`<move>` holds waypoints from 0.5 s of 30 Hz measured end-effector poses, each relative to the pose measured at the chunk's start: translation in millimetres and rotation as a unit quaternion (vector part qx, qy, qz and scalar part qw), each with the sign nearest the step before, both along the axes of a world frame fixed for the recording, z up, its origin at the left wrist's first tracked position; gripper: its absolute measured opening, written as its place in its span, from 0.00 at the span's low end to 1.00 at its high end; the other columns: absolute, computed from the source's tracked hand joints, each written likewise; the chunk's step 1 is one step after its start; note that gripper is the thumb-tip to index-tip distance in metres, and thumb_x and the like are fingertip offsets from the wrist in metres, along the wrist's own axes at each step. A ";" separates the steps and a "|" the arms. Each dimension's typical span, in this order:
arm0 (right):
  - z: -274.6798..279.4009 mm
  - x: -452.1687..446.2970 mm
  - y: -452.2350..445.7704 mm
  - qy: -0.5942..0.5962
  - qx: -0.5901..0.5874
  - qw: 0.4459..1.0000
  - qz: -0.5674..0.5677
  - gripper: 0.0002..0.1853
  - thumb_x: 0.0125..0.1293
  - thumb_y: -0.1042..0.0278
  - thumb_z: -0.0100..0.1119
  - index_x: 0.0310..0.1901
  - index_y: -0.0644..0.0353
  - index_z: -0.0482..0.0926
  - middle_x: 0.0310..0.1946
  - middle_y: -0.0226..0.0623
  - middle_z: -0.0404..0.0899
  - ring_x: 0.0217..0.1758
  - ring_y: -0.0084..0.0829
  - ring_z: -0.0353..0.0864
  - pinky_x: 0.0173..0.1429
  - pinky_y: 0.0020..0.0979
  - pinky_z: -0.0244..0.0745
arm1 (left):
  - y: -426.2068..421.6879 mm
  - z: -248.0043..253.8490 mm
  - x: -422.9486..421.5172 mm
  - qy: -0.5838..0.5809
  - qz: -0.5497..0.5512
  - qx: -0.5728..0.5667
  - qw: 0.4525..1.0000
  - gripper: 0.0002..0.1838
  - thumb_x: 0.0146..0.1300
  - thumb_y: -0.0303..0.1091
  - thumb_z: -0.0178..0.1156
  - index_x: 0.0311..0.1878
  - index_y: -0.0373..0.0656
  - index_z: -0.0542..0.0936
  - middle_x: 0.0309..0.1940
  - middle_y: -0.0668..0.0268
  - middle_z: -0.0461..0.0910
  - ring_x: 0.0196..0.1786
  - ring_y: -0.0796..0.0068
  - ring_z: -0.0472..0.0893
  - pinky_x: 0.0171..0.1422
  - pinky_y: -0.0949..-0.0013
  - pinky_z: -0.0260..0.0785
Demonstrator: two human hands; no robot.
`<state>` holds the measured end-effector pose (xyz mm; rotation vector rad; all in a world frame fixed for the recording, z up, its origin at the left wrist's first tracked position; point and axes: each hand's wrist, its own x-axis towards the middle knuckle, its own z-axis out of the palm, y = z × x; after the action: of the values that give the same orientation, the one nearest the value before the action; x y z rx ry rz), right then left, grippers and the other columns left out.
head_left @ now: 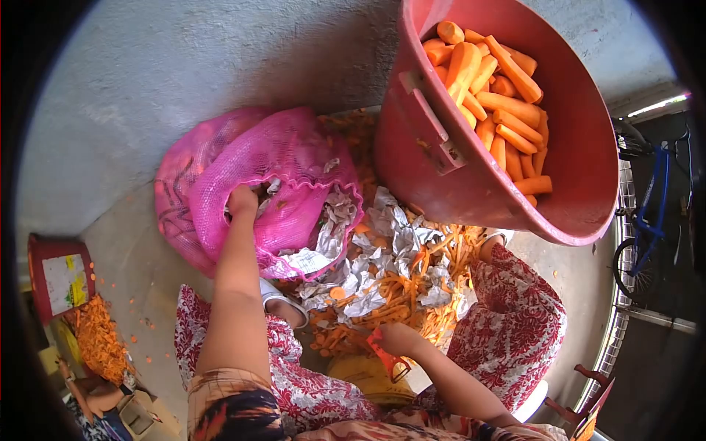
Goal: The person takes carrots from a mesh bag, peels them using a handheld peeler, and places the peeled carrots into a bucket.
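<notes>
The peeler (387, 359) slants, its long axis running from upper left to lower right, with the looped end pointing down toward the person's lap; the sack (272, 151) lies on its side, stretched across the view, its mouth facing right and toward the person. The peeler is in the right hand (399, 339), whose fingers are closed around its upper end, so the loop hangs free below them. The left hand (243, 201) reaches into the sack's mouth; its fingers are hidden there, so I cannot tell whether they grip anything. The sack is loose pink mesh with a ruffled edge. Crumpled, printed paper (360, 288) spills from it between the person's feet, over thin, curling orange peelings (465, 246) on the smooth grey floor (158, 294). Beyond the right hand, a red plastic tub (403, 143) with a wide round rim holds smooth, peeled carrots (507, 106), tapered or blunt, many slanting down to the right.
</notes>
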<state>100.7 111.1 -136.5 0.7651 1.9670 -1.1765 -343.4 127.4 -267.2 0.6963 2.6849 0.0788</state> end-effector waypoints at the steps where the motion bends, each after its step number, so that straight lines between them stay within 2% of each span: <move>1: -2.1 1.5 -0.4 -0.005 0.010 1.000 0.006 0.15 0.55 0.58 0.48 0.32 0.63 0.74 0.31 0.48 0.76 0.37 0.46 0.75 0.41 0.40 0.69 | 1.0 -2.9 0.6 -0.010 -0.002 -0.012 1.000 0.15 0.52 0.36 0.51 0.38 0.36 0.77 0.40 0.49 0.74 0.45 0.51 0.74 0.49 0.59 0.66; 3: -2.9 2.1 0.5 -0.010 0.014 1.000 0.011 0.15 0.55 0.57 0.48 0.33 0.62 0.74 0.31 0.48 0.76 0.37 0.46 0.75 0.41 0.40 0.69 | 0.1 -8.0 -0.3 -0.027 -0.003 -0.037 0.999 0.16 0.53 0.36 0.50 0.40 0.35 0.76 0.42 0.49 0.74 0.47 0.52 0.73 0.52 0.60 0.65; 6: 0.2 -1.3 3.2 -0.021 0.009 1.000 0.007 0.15 0.55 0.57 0.48 0.33 0.62 0.73 0.31 0.48 0.76 0.37 0.46 0.75 0.41 0.40 0.69 | -2.7 -37.1 -7.4 -0.047 0.097 -0.016 0.994 0.18 0.54 0.38 0.49 0.42 0.35 0.75 0.45 0.50 0.73 0.49 0.54 0.72 0.54 0.62 0.63; 8: 1.7 -0.8 4.2 -0.020 0.013 1.000 0.004 0.15 0.55 0.57 0.48 0.33 0.62 0.73 0.30 0.48 0.76 0.36 0.46 0.75 0.41 0.40 0.69 | -5.1 -44.6 -7.6 -0.027 0.084 -0.029 0.996 0.20 0.54 0.41 0.49 0.43 0.35 0.75 0.45 0.50 0.72 0.50 0.55 0.72 0.55 0.63 0.63; 11: 2.0 2.2 4.3 -0.009 0.029 0.999 0.012 0.14 0.54 0.59 0.49 0.33 0.62 0.74 0.31 0.47 0.76 0.36 0.46 0.75 0.41 0.40 0.69 | 0.1 -22.5 0.6 -0.016 0.073 -0.043 0.996 0.22 0.53 0.45 0.51 0.43 0.36 0.75 0.45 0.51 0.73 0.50 0.56 0.72 0.54 0.64 0.63; 15: 7.5 -0.8 11.9 0.031 0.036 0.997 0.062 0.12 0.52 0.61 0.49 0.33 0.60 0.75 0.31 0.45 0.76 0.37 0.45 0.75 0.40 0.40 0.70 | 5.1 54.5 11.1 -0.081 0.037 -0.086 0.992 0.26 0.49 0.51 0.53 0.42 0.38 0.76 0.43 0.48 0.73 0.48 0.57 0.73 0.50 0.64 0.65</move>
<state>100.0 123.1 -129.0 0.6382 2.0855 -1.0726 -332.3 132.5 -212.6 0.5139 2.5245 -0.0723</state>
